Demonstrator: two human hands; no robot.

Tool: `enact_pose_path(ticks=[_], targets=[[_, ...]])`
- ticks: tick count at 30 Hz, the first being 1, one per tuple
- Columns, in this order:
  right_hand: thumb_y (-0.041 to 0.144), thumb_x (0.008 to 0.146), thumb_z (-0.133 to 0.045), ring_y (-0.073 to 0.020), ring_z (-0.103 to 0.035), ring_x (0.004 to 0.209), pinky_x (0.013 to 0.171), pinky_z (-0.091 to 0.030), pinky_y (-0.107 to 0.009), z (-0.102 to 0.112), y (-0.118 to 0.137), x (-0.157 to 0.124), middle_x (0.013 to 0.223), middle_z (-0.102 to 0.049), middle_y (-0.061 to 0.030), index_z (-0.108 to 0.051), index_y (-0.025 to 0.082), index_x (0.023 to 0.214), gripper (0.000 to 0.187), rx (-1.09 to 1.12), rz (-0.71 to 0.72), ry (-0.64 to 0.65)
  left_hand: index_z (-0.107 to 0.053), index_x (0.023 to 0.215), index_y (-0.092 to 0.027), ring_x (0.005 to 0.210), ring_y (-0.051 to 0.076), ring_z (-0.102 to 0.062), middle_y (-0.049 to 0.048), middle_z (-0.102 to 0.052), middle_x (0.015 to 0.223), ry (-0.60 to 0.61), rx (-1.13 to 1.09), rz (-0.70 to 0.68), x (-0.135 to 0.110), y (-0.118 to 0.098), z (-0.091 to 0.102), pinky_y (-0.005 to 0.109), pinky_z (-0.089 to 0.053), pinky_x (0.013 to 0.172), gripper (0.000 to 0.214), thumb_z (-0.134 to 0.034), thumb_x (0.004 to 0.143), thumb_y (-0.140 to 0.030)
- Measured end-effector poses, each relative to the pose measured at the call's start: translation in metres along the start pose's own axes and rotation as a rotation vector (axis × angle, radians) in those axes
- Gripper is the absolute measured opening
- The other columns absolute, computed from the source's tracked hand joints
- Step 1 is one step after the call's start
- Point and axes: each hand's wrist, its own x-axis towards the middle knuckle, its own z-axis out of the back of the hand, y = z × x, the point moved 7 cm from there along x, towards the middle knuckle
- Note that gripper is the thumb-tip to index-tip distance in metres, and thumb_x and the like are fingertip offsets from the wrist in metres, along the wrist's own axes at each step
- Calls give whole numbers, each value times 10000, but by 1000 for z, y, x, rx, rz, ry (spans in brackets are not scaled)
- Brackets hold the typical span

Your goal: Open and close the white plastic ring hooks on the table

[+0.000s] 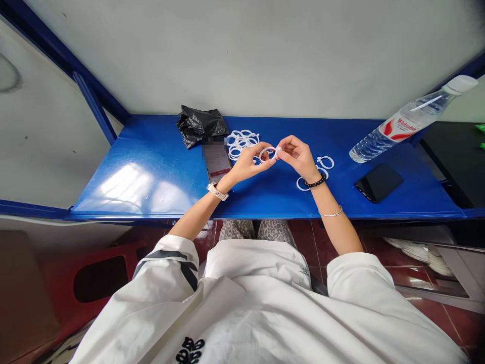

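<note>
Above the blue table, both my hands hold one white ring (267, 148), a thin loop with a small lump on its right side. My left hand (250, 164) has thumb and fingers closed on the loop's left part. Thumb and fingertips of my right hand (299, 157) pinch the lump at the right; its exact shape is too small to make out. Behind my left hand lies a heap of similar white rings (242, 137). A few more loose rings (326, 162) lie beside and under my right wrist, partly hidden by it.
The blue table (182, 177) meets a pale wall. A black plastic bag (200, 124) lies at the back, with a phone (217, 161) just in front of it. To the right are a tall water bottle (401, 124) and a dark phone (379, 183).
</note>
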Motion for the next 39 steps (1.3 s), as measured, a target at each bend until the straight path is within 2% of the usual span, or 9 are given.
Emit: enact_pose_path(ticks=[6, 11, 18, 26, 39], targets=[[707, 771, -825, -179, -697, 786, 812, -622, -344, -7, -5, 0, 843, -701, -7, -625, 242, 871, 515, -33, -42, 42, -631, 922, -193, 636, 137, -602, 20, -654, 733, -21, -95, 65, 1, 1, 5, 277, -472, 618, 594, -526, 942, -778], [690, 790, -818, -187, -698, 777, 826, -614, -359, -13, -5, -2, 809, -694, 0, -631, 246, 881, 490, -33, -56, 102, -574, 807, -201, 584, 123, -534, 4, -598, 667, -20, -84, 69, 1, 4, 5, 278, -424, 586, 652, -488, 916, -838], [758, 863, -696, -208, -699, 788, 850, -615, -381, -15, -6, -3, 776, -698, -5, -648, 256, 885, 505, -39, -91, 114, -580, 814, -211, 584, 140, -483, 10, -580, 663, -3, -11, 77, 1, 8, 6, 301, -397, 577, 672, -428, 918, -857], [741, 852, -722, -204, -692, 765, 836, -605, -379, -14, -7, -2, 758, -696, -5, -654, 250, 863, 496, -34, -74, 102, -593, 788, -199, 603, 149, -518, 37, -634, 699, -47, 60, 41, 1, 7, 8, 297, -423, 587, 660, -435, 939, -821], [774, 833, -718, -201, -685, 755, 813, -600, -374, -13, -9, -1, 750, -693, 2, -628, 257, 849, 525, -57, -72, 60, -591, 774, -199, 609, 148, -515, 32, -626, 686, -49, 30, 72, 3, 6, 8, 294, -419, 595, 620, -461, 938, -782]])
